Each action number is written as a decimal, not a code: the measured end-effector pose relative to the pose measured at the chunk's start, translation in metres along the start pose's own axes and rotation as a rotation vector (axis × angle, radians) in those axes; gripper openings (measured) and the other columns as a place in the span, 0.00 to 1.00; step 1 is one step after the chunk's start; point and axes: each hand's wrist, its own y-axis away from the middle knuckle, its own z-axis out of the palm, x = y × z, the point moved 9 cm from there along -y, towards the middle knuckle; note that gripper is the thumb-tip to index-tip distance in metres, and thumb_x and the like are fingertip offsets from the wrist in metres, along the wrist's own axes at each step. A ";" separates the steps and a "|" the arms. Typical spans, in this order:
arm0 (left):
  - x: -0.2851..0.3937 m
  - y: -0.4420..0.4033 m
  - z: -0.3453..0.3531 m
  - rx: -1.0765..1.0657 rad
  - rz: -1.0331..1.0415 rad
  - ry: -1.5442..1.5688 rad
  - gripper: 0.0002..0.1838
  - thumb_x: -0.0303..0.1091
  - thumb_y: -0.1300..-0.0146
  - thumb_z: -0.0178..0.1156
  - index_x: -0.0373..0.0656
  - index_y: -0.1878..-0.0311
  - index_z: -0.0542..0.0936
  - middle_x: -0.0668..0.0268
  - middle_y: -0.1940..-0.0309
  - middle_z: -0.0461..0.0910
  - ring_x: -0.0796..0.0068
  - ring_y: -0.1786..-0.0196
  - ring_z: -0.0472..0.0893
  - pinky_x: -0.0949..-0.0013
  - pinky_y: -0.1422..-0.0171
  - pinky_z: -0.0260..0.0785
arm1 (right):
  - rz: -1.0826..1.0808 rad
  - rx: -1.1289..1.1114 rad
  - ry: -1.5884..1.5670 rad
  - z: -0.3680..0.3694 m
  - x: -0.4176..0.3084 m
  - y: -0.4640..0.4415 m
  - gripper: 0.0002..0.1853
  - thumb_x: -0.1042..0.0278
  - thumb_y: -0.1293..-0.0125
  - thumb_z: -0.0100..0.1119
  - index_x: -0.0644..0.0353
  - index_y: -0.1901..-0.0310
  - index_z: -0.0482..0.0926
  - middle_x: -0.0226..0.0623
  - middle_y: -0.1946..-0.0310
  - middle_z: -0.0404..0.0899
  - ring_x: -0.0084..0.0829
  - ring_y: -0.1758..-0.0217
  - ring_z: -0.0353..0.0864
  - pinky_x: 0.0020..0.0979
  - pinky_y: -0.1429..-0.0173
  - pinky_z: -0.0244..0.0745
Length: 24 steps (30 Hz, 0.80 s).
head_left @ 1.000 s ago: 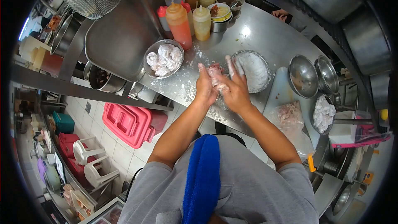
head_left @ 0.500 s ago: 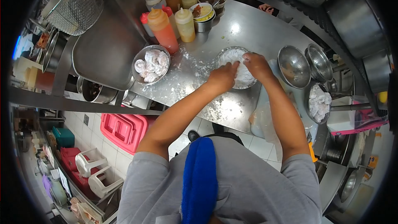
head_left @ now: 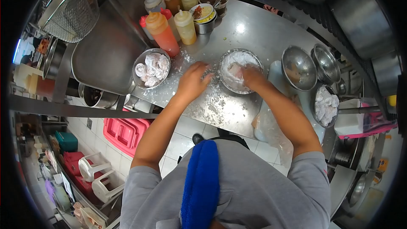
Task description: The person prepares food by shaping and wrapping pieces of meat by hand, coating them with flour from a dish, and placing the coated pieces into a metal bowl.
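A metal bowl of white flour [head_left: 226,82] sits on the steel worktop, with a pale floured lump in it. My right hand [head_left: 253,78] reaches into this bowl from the right, fingers curled down at the lump; their tips are partly hidden and blurred. My left hand [head_left: 193,82] hovers over the worktop between the flour bowl and another metal bowl [head_left: 137,81], fingers apart and nothing in them. That left bowl holds several flour-coated pieces [head_left: 153,68], which look like raw meat.
Squeeze bottles [head_left: 164,36] and a small pot topped with a dish [head_left: 205,26] stand behind. To the right are two metal bowls [head_left: 299,68] and a bowl of floured pieces [head_left: 326,106]. A clear plastic bag [head_left: 271,123] lies near the front edge. A wire strainer [head_left: 74,15] hangs upper left.
My left hand has left the flour bowl and moved left, its fingers now apart. My right hand has shifted slightly down and left within the bowl.
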 end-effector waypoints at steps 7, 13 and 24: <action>-0.091 0.089 0.006 0.232 -0.081 -0.115 0.16 0.26 0.43 0.60 0.38 0.50 0.78 0.50 0.42 0.70 0.46 0.37 0.68 0.54 0.34 0.63 | 0.001 0.211 -0.225 -0.038 0.015 -0.019 0.11 0.70 0.42 0.58 0.62 0.59 0.83 0.56 0.60 0.82 0.48 0.54 0.83 0.43 0.47 0.76; -0.093 0.097 0.008 0.294 -0.062 -0.191 0.18 0.26 0.47 0.60 0.38 0.51 0.78 0.49 0.40 0.68 0.43 0.32 0.62 0.50 0.30 0.59 | 0.013 0.246 -0.532 -0.076 -0.012 0.000 0.21 0.70 0.42 0.56 0.56 0.45 0.78 0.55 0.55 0.80 0.49 0.47 0.80 0.40 0.42 0.74; -0.098 0.097 0.009 0.299 -0.122 -0.154 0.15 0.29 0.45 0.62 0.37 0.54 0.79 0.50 0.41 0.69 0.44 0.33 0.63 0.50 0.30 0.58 | 0.014 -0.031 -0.391 -0.019 -0.027 -0.008 0.32 0.62 0.42 0.62 0.50 0.34 0.66 0.53 0.37 0.67 0.47 0.35 0.70 0.41 0.35 0.69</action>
